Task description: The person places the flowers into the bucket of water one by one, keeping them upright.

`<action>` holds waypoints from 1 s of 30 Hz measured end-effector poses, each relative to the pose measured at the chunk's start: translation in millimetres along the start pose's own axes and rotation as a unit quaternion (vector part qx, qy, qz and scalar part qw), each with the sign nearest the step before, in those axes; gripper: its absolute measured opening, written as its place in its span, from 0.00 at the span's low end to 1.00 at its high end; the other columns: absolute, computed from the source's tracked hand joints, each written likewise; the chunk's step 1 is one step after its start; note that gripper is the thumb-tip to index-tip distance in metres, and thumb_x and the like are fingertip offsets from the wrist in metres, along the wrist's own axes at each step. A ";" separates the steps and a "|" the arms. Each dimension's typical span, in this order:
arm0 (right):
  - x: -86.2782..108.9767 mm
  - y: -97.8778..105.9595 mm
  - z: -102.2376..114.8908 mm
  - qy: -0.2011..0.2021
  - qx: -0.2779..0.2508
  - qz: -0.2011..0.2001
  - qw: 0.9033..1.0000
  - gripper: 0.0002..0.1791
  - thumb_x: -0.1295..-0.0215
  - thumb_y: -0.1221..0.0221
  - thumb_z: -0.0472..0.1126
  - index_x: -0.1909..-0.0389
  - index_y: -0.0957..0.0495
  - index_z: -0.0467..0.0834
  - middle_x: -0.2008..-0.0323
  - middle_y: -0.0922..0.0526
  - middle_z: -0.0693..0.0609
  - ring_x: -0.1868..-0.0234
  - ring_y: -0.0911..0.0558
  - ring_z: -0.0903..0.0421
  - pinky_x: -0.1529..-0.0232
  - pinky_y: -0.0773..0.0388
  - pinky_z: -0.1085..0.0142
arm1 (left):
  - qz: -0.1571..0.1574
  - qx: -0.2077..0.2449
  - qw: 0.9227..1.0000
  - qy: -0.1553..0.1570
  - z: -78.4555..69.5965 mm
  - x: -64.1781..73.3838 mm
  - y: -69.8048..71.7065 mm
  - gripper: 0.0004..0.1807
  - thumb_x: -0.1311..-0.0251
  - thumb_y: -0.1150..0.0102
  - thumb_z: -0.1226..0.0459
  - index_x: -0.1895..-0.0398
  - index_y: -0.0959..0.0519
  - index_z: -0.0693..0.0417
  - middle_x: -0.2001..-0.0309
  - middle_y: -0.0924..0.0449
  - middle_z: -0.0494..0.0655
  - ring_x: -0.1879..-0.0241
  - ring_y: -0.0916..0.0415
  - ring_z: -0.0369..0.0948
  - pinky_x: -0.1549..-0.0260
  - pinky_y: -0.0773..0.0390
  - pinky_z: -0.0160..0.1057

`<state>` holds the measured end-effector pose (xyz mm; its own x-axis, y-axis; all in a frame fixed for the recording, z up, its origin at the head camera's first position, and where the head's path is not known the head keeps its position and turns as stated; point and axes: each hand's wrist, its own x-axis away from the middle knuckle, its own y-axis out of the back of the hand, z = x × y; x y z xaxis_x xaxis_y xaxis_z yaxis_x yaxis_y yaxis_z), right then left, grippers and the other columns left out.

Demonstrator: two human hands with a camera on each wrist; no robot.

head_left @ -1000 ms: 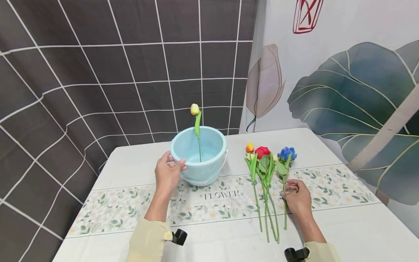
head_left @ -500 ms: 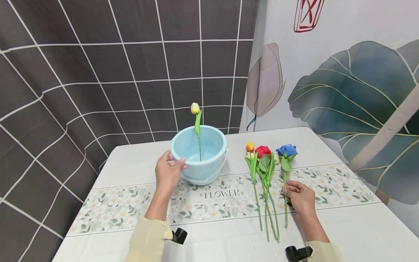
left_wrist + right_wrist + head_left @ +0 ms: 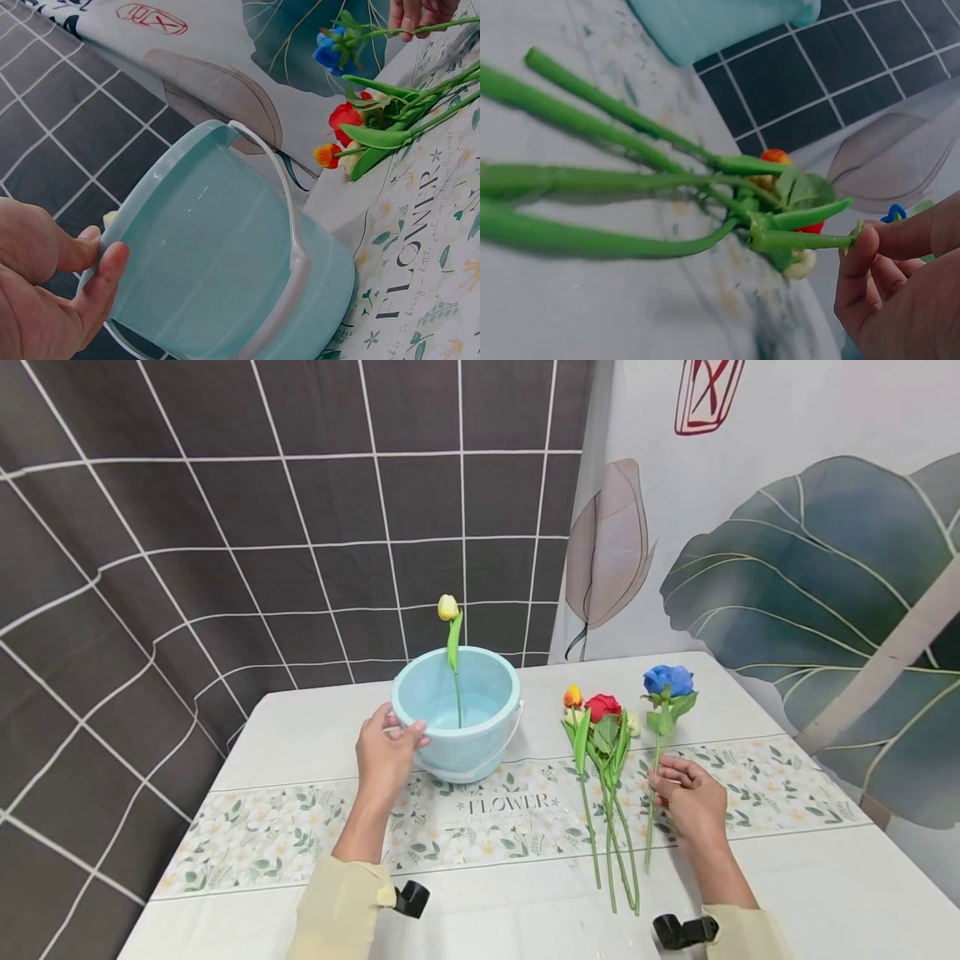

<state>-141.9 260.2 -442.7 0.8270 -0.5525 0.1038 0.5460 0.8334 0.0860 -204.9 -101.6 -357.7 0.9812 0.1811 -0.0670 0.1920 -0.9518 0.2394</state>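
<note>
My left hand [image 3: 384,756] holds the near left rim of a light blue bucket [image 3: 472,750], thumb on one side of the wall and fingers on the other. Inside the bucket a pale yellow tulip [image 3: 447,608] stands upright, its bloom above the rim. To the right, my right hand [image 3: 692,802] pinches the green stem of a blue rose [image 3: 669,681] between thumb and fingers, bloom upward. In the right wrist view the pinched stem [image 3: 802,240] runs toward the camera. The left wrist view shows the bucket's pale handle [image 3: 292,232] hanging along its side.
Between bucket and right hand lies a bunch of flowers: a red rose [image 3: 602,707], an orange tulip [image 3: 572,696] and whitish blooms, stems toward the front. A white tablecloth [image 3: 525,893] with a floral band covers the table. A dark gridded backdrop [image 3: 322,510] rises behind.
The blue rose has risen off the table, its bloom moving up and slightly right as my right hand lifts it. My left hand and the bucket stay in place.
</note>
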 end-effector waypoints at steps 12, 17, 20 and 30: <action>-14.4 -16.7 19.4 0.054 -0.037 0.029 0.997 0.21 0.39 0.35 0.35 0.44 0.26 0.38 0.63 0.20 0.55 0.65 0.19 0.62 0.72 0.18 0.72 | -0.005 0.003 1.000 0.000 0.4 -0.3 2.7 0.36 0.37 0.41 0.68 0.28 0.44 0.62 0.46 0.35 0.56 0.58 0.18 0.46 0.62 0.18 0.26; -2.9 -34.4 49.3 0.101 -0.051 0.049 0.992 0.19 0.37 0.38 0.33 0.46 0.25 0.38 0.62 0.21 0.53 0.64 0.19 0.58 0.72 0.19 0.72 | -0.007 0.004 1.000 0.006 -0.4 -0.2 2.2 0.36 0.37 0.41 0.68 0.28 0.43 0.62 0.46 0.35 0.56 0.57 0.18 0.46 0.62 0.18 0.26; -6.1 -44.1 58.5 0.129 -0.084 0.073 0.985 0.17 0.38 0.37 0.33 0.48 0.24 0.39 0.63 0.20 0.52 0.64 0.19 0.58 0.73 0.19 0.71 | -0.007 0.005 1.000 0.009 -0.9 0.0 1.7 0.36 0.37 0.41 0.68 0.28 0.43 0.61 0.46 0.35 0.56 0.57 0.18 0.47 0.62 0.18 0.26; 8.9 -78.0 111.6 0.126 -0.065 0.094 0.985 0.16 0.36 0.41 0.27 0.47 0.26 0.36 0.65 0.22 0.54 0.66 0.19 0.59 0.72 0.18 0.74 | -0.006 0.008 1.000 0.001 -1.9 1.4 -0.7 0.36 0.38 0.40 0.68 0.28 0.43 0.62 0.46 0.35 0.56 0.58 0.18 0.46 0.62 0.17 0.27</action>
<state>-192.1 188.6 -337.9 0.9134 -0.3808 -0.1442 0.3790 0.9245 -0.0407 -203.6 -100.2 -356.2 0.9789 0.1926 -0.0687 0.2033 -0.9532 0.2237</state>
